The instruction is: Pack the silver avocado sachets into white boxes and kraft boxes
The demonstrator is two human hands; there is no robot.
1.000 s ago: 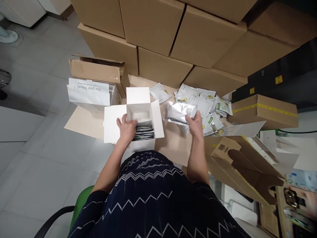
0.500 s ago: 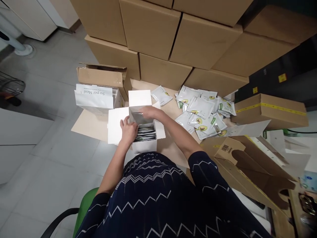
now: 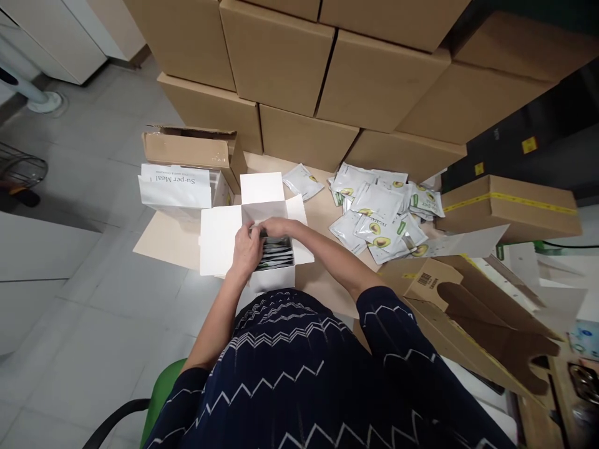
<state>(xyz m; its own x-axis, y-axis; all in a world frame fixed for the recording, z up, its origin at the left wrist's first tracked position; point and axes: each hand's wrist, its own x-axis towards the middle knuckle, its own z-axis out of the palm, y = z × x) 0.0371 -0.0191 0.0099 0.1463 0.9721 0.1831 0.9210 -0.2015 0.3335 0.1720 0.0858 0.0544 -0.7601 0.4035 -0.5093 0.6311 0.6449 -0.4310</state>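
An open white carton (image 3: 272, 279) stands close to my body with its flaps spread. A row of sachets (image 3: 277, 255) is packed upright in its near part. My left hand (image 3: 248, 249) reaches over the left side of the carton, its fingers curled at the top edge of a sachet. My right hand (image 3: 277, 227) is inside from the far side, fingers bent down against the same sachet and almost touching my left fingertips. The hands hide most of this sachet.
Loose white avocado-print sachets (image 3: 381, 209) lie heaped on the right, and a single sachet (image 3: 303, 181) lies behind the carton. Stacked brown boxes (image 3: 309, 134) wall off the back. A "Su-per Meal" box (image 3: 175, 190) stands left, and an open cardboard box (image 3: 486, 312) sits right.
My right hand has come down and nearer inside the carton with the sachet. My left hand has moved slightly right from the flap edge, and its fingers have closed in beside the right.
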